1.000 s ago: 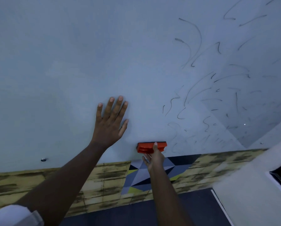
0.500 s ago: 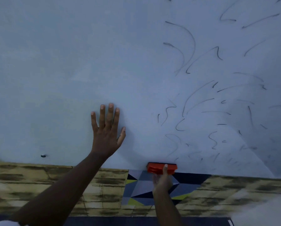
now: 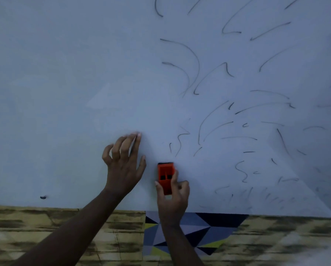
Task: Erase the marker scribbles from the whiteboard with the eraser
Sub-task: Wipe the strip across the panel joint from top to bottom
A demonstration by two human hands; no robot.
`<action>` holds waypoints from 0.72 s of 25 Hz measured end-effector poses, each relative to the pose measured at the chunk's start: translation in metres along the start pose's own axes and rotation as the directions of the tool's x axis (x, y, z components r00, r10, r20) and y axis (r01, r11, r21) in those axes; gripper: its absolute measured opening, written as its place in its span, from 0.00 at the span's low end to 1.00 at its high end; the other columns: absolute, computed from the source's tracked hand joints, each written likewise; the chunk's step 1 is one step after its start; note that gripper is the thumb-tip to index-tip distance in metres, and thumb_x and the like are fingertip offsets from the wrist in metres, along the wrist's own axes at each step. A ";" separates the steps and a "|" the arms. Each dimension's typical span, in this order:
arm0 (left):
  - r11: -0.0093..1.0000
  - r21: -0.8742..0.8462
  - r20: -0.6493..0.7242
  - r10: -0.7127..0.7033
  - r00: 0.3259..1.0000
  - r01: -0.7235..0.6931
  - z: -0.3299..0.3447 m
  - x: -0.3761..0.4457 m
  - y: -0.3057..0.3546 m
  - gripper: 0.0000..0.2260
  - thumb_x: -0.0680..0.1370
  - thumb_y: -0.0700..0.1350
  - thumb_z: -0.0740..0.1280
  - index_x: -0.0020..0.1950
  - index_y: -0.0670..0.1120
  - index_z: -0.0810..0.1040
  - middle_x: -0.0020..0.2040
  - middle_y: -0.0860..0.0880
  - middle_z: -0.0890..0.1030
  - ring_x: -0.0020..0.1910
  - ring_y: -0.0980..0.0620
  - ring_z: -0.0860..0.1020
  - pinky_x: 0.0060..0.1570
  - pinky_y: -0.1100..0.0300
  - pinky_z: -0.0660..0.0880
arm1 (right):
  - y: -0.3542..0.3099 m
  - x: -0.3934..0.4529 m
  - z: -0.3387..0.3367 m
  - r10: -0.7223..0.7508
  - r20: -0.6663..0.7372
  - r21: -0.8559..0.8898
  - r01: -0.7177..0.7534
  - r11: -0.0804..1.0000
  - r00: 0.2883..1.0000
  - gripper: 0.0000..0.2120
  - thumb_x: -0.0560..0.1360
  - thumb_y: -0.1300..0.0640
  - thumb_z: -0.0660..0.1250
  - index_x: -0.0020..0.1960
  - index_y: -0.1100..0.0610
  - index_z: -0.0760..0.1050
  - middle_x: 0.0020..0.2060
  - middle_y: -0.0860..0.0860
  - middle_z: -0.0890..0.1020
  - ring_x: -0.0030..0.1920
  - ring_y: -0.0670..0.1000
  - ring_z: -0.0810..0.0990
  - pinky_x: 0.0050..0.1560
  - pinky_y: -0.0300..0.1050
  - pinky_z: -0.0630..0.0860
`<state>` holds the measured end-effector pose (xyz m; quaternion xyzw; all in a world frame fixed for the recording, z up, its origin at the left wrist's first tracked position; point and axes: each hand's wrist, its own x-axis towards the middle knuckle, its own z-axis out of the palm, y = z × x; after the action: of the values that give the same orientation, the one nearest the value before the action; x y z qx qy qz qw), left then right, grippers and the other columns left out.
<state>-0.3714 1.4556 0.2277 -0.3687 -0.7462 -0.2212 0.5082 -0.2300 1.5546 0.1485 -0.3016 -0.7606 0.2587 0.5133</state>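
My right hand (image 3: 173,194) grips the orange eraser (image 3: 166,177), fingers (image 3: 175,176) curled round its lower end, holding it upright against the whiteboard (image 3: 74,73) near the bottom edge. Black marker scribbles (image 3: 228,116) spread above and to the right of it. My left hand (image 3: 123,166), just beside the eraser, holds nothing, its bent fingertips touching the board. Below the board runs a yellow-brown patterned wall panel (image 3: 36,227) with a geometric patch (image 3: 189,231)
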 end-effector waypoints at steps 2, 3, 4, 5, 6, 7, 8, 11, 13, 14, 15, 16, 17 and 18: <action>1.000 -0.008 -0.041 0.004 0.999 -0.004 -0.004 0.019 -0.001 0.31 0.81 0.50 0.68 0.82 0.42 0.65 0.78 0.44 0.64 0.77 0.44 0.63 0.71 0.40 0.61 | 0.006 0.008 -0.009 -0.125 0.048 -0.099 0.130 0.987 0.991 0.34 0.75 0.36 0.71 0.76 0.52 0.72 0.47 0.49 0.71 0.45 0.49 0.72 0.39 0.47 0.77; 1.000 -0.018 -0.062 -0.015 0.998 0.014 -0.006 0.029 -0.004 0.30 0.81 0.49 0.68 0.82 0.42 0.66 0.79 0.44 0.64 0.78 0.43 0.63 0.71 0.40 0.61 | 0.005 0.019 -0.016 -0.159 0.039 -0.127 0.163 0.978 0.986 0.34 0.75 0.36 0.71 0.76 0.52 0.72 0.46 0.49 0.72 0.44 0.49 0.72 0.40 0.47 0.76; 0.999 -0.027 -0.084 -0.034 0.996 0.032 -0.008 0.040 -0.008 0.30 0.82 0.49 0.67 0.82 0.42 0.67 0.79 0.43 0.64 0.78 0.43 0.63 0.72 0.40 0.60 | 0.001 0.031 -0.023 -0.156 0.006 -0.133 0.156 0.979 0.988 0.35 0.75 0.36 0.71 0.76 0.52 0.72 0.46 0.49 0.71 0.44 0.49 0.72 0.41 0.47 0.75; 0.998 -0.033 -0.109 -0.052 0.993 0.049 -0.011 0.050 -0.013 0.29 0.82 0.50 0.65 0.82 0.41 0.67 0.79 0.43 0.64 0.79 0.42 0.63 0.72 0.40 0.60 | -0.005 0.044 -0.030 -0.100 -0.054 -0.098 0.095 0.991 0.993 0.35 0.74 0.35 0.71 0.76 0.51 0.72 0.47 0.48 0.71 0.43 0.49 0.73 0.41 0.46 0.76; 0.997 -0.037 -0.130 -0.068 0.989 0.063 -0.013 0.062 -0.018 0.28 0.83 0.50 0.64 0.82 0.41 0.67 0.80 0.43 0.63 0.80 0.42 0.62 0.73 0.40 0.58 | -0.012 0.058 -0.037 -0.013 -0.125 -0.023 0.010 1.000 0.992 0.36 0.74 0.36 0.72 0.77 0.50 0.70 0.47 0.47 0.71 0.43 0.49 0.74 0.41 0.45 0.77; 0.996 -0.042 -0.142 -0.079 0.987 0.073 -0.016 0.073 -0.023 0.28 0.83 0.51 0.63 0.82 0.41 0.66 0.81 0.42 0.62 0.81 0.42 0.60 0.74 0.40 0.57 | -0.019 0.069 -0.044 0.079 -0.184 0.075 -0.066 0.995 0.980 0.37 0.74 0.37 0.73 0.77 0.49 0.69 0.48 0.47 0.71 0.44 0.49 0.76 0.42 0.44 0.78; 0.996 -0.041 -0.148 -0.080 0.986 0.074 -0.017 0.082 -0.028 0.29 0.84 0.52 0.62 0.82 0.41 0.65 0.82 0.42 0.61 0.82 0.42 0.59 0.75 0.41 0.56 | -0.025 0.079 -0.050 0.165 -0.225 0.184 -0.124 0.975 0.960 0.37 0.74 0.38 0.74 0.78 0.48 0.68 0.49 0.48 0.72 0.45 0.50 0.77 0.44 0.43 0.80; 1.000 0.027 -0.153 0.004 0.988 0.000 -0.010 0.092 -0.043 0.31 0.85 0.54 0.59 0.85 0.42 0.60 0.84 0.41 0.57 0.85 0.43 0.54 0.77 0.41 0.55 | -0.032 0.096 -0.057 0.400 -0.267 0.445 -0.257 0.858 0.876 0.36 0.73 0.39 0.73 0.78 0.47 0.69 0.49 0.51 0.75 0.48 0.42 0.78 0.52 0.44 0.82; 0.995 0.081 -0.162 0.078 0.984 -0.066 -0.002 0.086 -0.051 0.32 0.85 0.55 0.58 0.86 0.42 0.57 0.86 0.41 0.55 0.86 0.43 0.52 0.80 0.41 0.52 | -0.037 0.097 -0.056 0.398 -0.302 0.420 -0.254 0.871 0.866 0.36 0.74 0.35 0.72 0.78 0.47 0.69 0.48 0.50 0.74 0.47 0.42 0.78 0.52 0.44 0.81; 0.992 0.094 -0.171 0.095 0.981 -0.079 0.002 0.084 -0.053 0.32 0.85 0.54 0.58 0.86 0.42 0.56 0.87 0.41 0.53 0.86 0.42 0.53 0.81 0.40 0.52 | -0.040 0.092 -0.053 0.338 -0.304 0.364 -0.219 0.905 0.891 0.36 0.75 0.35 0.72 0.78 0.46 0.68 0.48 0.50 0.73 0.47 0.45 0.78 0.50 0.43 0.81; 0.992 0.097 -0.177 0.099 0.979 -0.082 0.004 0.082 -0.054 0.33 0.85 0.54 0.59 0.86 0.42 0.56 0.87 0.42 0.52 0.86 0.42 0.53 0.81 0.40 0.52 | -0.044 0.084 -0.048 0.264 -0.275 0.303 -0.178 0.936 0.924 0.36 0.75 0.35 0.72 0.78 0.47 0.67 0.49 0.50 0.73 0.47 0.48 0.78 0.48 0.43 0.82; 0.992 0.094 -0.183 0.098 0.978 -0.082 0.005 0.081 -0.053 0.33 0.85 0.54 0.59 0.86 0.42 0.56 0.87 0.42 0.51 0.86 0.42 0.53 0.81 0.40 0.51 | -0.048 0.075 -0.041 0.187 -0.212 0.241 -0.134 0.961 0.959 0.37 0.75 0.36 0.72 0.79 0.47 0.67 0.49 0.49 0.72 0.47 0.50 0.78 0.46 0.43 0.81; 0.993 0.087 -0.189 0.100 0.977 -0.085 0.005 0.082 -0.053 0.33 0.85 0.54 0.59 0.86 0.43 0.55 0.87 0.42 0.51 0.86 0.42 0.53 0.81 0.40 0.51 | -0.049 0.064 -0.033 0.094 -0.137 0.157 -0.072 0.985 0.986 0.36 0.75 0.36 0.71 0.79 0.49 0.68 0.49 0.49 0.71 0.46 0.51 0.77 0.44 0.43 0.81; 0.993 0.079 -0.194 0.103 0.976 -0.089 0.004 0.082 -0.052 0.33 0.85 0.54 0.59 0.87 0.43 0.55 0.87 0.43 0.51 0.86 0.42 0.52 0.81 0.41 0.51 | -0.050 0.053 -0.024 0.002 -0.064 0.058 0.002 0.998 0.998 0.36 0.75 0.36 0.71 0.78 0.49 0.69 0.48 0.48 0.70 0.46 0.50 0.75 0.42 0.44 0.80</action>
<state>-0.4317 1.4524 0.3044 -0.3624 -0.6808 -0.2055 0.6025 -0.2321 1.5605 0.2251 -0.2947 -0.7358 0.2710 0.5462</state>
